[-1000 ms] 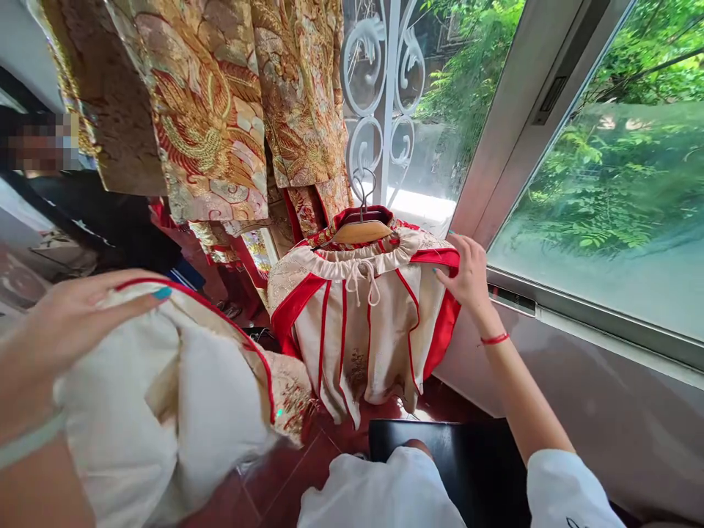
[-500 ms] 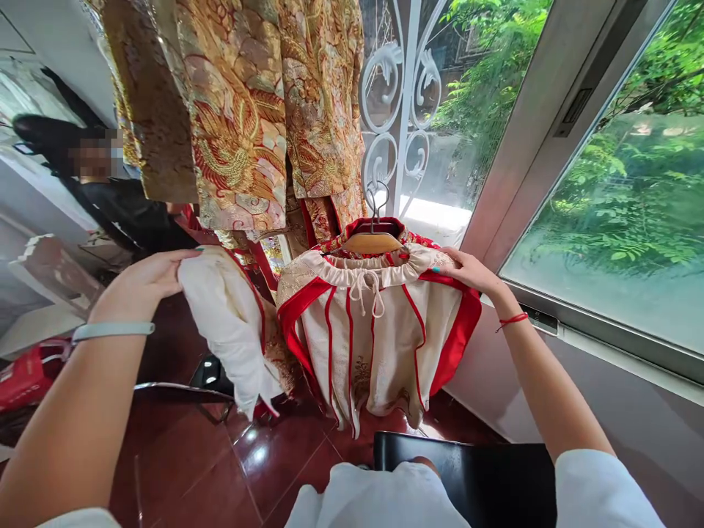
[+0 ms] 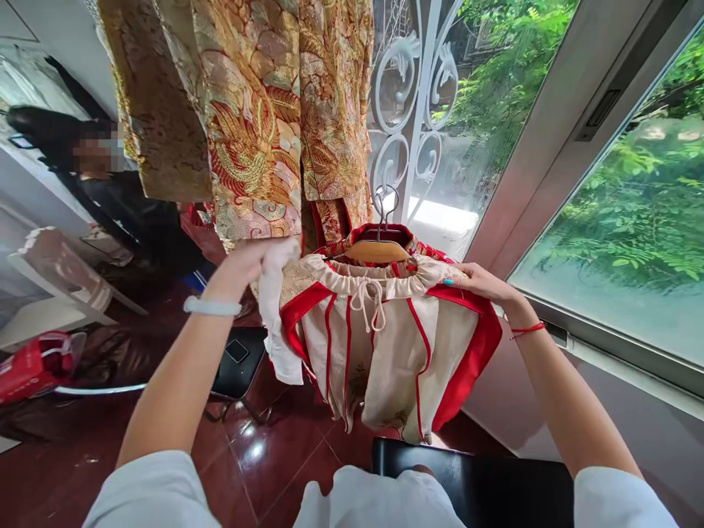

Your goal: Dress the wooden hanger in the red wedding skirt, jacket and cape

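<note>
A cream garment (image 3: 385,352) with red panels, red piping and a gathered drawstring neck or waist hangs before me, turned lining-side out. Its gathered edge lies in front of a wooden hanger (image 3: 378,251) that carries a red patterned collar. My right hand (image 3: 481,284) pinches the garment's upper right edge, thumb in front. A white cloth piece (image 3: 272,304) dangles from my left hand (image 3: 247,262), beside the garment's left edge; motion smears those fingers. Whether the white piece is joined to the garment I cannot tell.
Gold embroidered garments (image 3: 250,147) hang behind. A window (image 3: 621,242) with a sill stands at right, a white metal scroll grille (image 3: 412,110) beyond. A black seat (image 3: 467,477) is below, a phone (image 3: 237,351) lies on another. A person in black (image 3: 126,213) is at far left.
My left hand has moved right with the white cloth, up to the cream garment's left edge. My right hand keeps its hold and has shifted slightly right, stretching the garment's right side.
</note>
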Available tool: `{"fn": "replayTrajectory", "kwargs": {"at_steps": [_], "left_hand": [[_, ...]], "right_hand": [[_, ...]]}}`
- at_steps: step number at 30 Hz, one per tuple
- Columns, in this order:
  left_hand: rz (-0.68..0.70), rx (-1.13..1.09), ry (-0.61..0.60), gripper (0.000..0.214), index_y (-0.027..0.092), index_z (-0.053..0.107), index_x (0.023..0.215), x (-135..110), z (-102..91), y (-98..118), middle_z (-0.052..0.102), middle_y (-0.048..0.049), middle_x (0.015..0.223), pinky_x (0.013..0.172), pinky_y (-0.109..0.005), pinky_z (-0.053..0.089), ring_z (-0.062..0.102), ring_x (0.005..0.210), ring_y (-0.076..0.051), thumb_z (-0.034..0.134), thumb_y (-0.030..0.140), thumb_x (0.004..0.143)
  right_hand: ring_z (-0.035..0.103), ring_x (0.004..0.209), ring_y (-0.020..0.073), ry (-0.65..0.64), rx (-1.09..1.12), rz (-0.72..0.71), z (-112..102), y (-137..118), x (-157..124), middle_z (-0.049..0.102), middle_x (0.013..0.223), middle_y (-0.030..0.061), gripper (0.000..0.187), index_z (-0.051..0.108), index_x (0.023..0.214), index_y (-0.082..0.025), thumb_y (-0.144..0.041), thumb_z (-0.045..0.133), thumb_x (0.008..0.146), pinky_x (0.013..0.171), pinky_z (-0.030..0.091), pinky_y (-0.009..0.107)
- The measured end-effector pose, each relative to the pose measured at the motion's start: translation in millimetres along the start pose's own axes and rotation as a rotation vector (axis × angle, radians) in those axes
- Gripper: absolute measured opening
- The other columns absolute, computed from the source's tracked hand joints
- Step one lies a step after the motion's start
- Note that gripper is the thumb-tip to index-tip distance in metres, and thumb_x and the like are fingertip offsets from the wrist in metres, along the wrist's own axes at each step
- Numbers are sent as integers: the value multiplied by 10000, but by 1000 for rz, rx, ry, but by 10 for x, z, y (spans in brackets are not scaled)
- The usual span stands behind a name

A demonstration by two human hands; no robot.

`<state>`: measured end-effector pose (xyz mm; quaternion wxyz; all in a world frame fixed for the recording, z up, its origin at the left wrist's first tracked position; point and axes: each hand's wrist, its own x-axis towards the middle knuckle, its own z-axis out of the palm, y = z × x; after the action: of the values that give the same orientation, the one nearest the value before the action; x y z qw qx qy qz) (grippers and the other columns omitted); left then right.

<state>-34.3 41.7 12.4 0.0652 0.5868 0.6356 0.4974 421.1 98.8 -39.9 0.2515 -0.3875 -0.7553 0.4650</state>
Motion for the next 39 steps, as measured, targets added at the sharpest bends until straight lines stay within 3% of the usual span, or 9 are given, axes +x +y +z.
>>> {"fn": "replayTrajectory", "kwargs": {"at_steps": [4,10,13,16,21,25,30,34,39], "left_hand": [[42,143,-155,390,102,659,1223,-509,605,185,708,-132,1136,965,-479,533,687,1024,-283,578,183,850],[75,65,162,604,182,419,1460,-937,1162,191,581,-177,1327,1079,-497,459,562,1277,-327,496,156,861],[-21,-290,100,695,256,246,1500,-887,1100,45,597,-92,1137,933,-431,563,674,1008,-229,563,293,882],[-177,-547,24,668,323,269,1389,-918,945,-104,527,1,1014,727,-355,608,676,798,-156,632,396,832],[-189,-262,40,654,230,370,1152,-1112,1057,-120,443,58,839,570,-246,494,544,613,-102,799,334,670],[-144,-231,41,406,215,369,1120,-1039,1244,-45,468,64,738,607,-257,437,528,610,-130,625,254,807],[-211,-299,52,247,222,444,1065,-891,1147,-22,475,60,667,552,-264,363,459,521,-132,514,225,828],[-254,-528,16,196,237,480,1043,-852,1051,252,375,79,592,467,-243,259,326,429,-112,418,259,859],[-50,-353,-70,120,223,508,959,-948,1237,809,417,50,580,506,-265,278,380,468,-134,437,231,863]], "right_hand": [[582,1279,374,-38,-3,-59,70,-23,-52,674,1344,47,673,650,1346,-291,-680,672,797,1054,512,503],[581,1283,380,17,-20,-116,88,-38,5,652,1379,39,641,698,1273,-278,-697,666,788,1085,489,512],[569,1294,382,62,-29,-106,115,-24,21,661,1366,40,653,706,1264,-268,-703,668,778,1108,463,517],[581,1281,376,76,19,-105,142,20,13,671,1352,42,646,707,1264,-268,-698,663,785,1105,465,518],[586,1279,369,98,65,-104,159,94,33,688,1324,42,625,727,1221,-266,-683,707,756,1119,448,521],[587,1278,362,103,47,-101,185,93,27,670,1353,37,625,720,1236,-272,-694,681,776,1101,469,497],[566,1312,343,126,32,-130,239,97,-23,642,1395,23,611,696,1274,-279,-680,646,815,1134,440,486],[593,1272,353,135,40,-145,277,95,-30,671,1353,34,572,718,1241,-270,-658,652,827,1111,454,499],[620,1231,358,135,75,-142,334,135,7,697,1309,55,596,740,1196,-240,-679,674,797,1090,469,501]]}}
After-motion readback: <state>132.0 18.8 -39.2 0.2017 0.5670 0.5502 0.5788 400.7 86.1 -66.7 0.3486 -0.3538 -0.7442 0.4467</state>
